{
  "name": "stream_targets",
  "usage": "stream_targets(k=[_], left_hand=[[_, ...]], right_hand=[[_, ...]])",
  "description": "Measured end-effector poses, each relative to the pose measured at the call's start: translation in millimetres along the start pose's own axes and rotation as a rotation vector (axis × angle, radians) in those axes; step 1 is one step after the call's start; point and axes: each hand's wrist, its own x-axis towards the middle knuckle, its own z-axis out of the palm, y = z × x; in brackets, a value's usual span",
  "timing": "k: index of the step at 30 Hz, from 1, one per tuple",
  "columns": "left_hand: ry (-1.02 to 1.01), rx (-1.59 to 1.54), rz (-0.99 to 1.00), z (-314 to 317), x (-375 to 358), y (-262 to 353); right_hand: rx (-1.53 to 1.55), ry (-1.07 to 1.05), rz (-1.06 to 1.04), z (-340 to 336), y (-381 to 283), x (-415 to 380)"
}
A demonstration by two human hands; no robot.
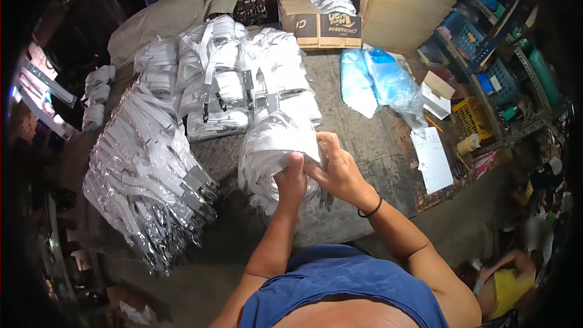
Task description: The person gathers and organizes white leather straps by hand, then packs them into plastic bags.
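A looped bundle of white straps in clear plastic (276,140) lies at the front middle of the table, between my hands. My left hand (293,177) grips its near edge, with the thumb on top and the other fingers hidden underneath. At the bundle's right side, my right hand (337,167) has its fingers bent against the edge, closed on it. Behind stand stacked rolls of wrapped white straps (273,67). Left of the bundle, a large heap of wrapped straps (146,176) spreads over the table's left front edge.
An open cardboard box (319,31) holds more white bundles at the back. Blue plastic bags (379,82), a paper sheet (432,159) and a small white box (436,98) lie on the right. Shelves with baskets (473,115) stand beyond. A person in yellow (507,288) is at lower right.
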Motion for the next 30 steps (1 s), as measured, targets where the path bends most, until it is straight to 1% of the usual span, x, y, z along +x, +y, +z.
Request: stream_targets(k=[1, 3, 4, 6, 7, 9, 10, 12, 13, 15, 16, 18, 19, 21, 22, 25, 27, 29, 30], left_hand=[[0.014, 0.023, 0.001, -5.0, -2.1, -4.7], [-0.060, 0.045, -0.154, -12.9, -6.6, -11.5], [-0.036, 0.067, -0.151, -9.8, -11.0, -11.2], [-0.137, -0.222, -0.269, 11.4, -13.2, 5.9], [-0.113, -0.201, -0.263, 10.2, -14.4, 2.0], [-0.178, -0.340, -0.244, 5.0, -16.4, -7.1], [-0.166, -0.331, -0.239, 2.7, -16.8, -8.5], [-0.315, -0.306, -0.307, -0.3, -15.3, -8.9], [-0.314, -0.307, -0.304, 2.6, -12.6, -11.3], [-0.355, -0.202, -0.261, 13.6, -3.5, -15.4], [-0.365, -0.208, -0.254, 19.2, -0.2, -14.1], [-0.236, -0.249, -0.193, 39.2, 5.7, -0.3], [-0.257, -0.261, -0.191, 45.5, 8.1, 3.0], [-0.192, -0.209, -0.106, 57.5, 9.3, 9.0], [-0.209, -0.231, -0.104, 65.1, 8.8, 13.9], [-0.306, -0.425, -0.021, 82.8, 7.0, 35.3], [-0.331, -0.492, -0.036, 86.0, 14.6, 42.1], [-0.382, -0.493, -0.099, 93.6, 17.8, 53.8], [-0.389, -0.474, -0.138, 96.1, 19.1, 59.5]], right_hand=[[0.024, -0.012, 0.004, -4.4, 7.2, -2.2], [-0.077, -0.071, -0.168, -15.1, 23.8, -6.9], [-0.050, -0.088, -0.169, -17.4, 29.1, -10.7], [-0.061, -0.158, -0.149, -20.4, 34.9, -21.5], [-0.034, -0.176, -0.152, -22.6, 35.5, -25.1], [-0.042, -0.419, 0.076, -28.8, 35.0, -29.8], [-0.031, -0.430, 0.071, -31.9, 37.7, -29.9], [-0.023, -0.338, -0.129, -38.9, 42.2, -26.9], [-0.024, -0.340, -0.132, -43.0, 40.8, -23.7], [-0.079, -0.289, -0.209, -52.2, 36.3, -14.6], [-0.089, -0.282, -0.215, -54.3, 35.5, -11.1], [-0.120, -0.259, -0.211, -58.2, 31.8, -4.9], [-0.137, -0.242, -0.214, -61.6, 27.5, -0.1], [-0.036, -0.162, -0.233, -70.3, 15.7, 4.8], [-0.079, -0.097, -0.215, -69.5, 17.0, 1.7], [-0.166, -0.064, -0.281, -86.3, -11.4, 4.5], [-0.223, -0.048, -0.315, -96.4, -30.3, 6.8], [-0.311, -0.072, -0.377, -107.7, -42.8, 10.5], [-0.267, 0.040, -0.500, -107.5, -40.6, 17.1]])
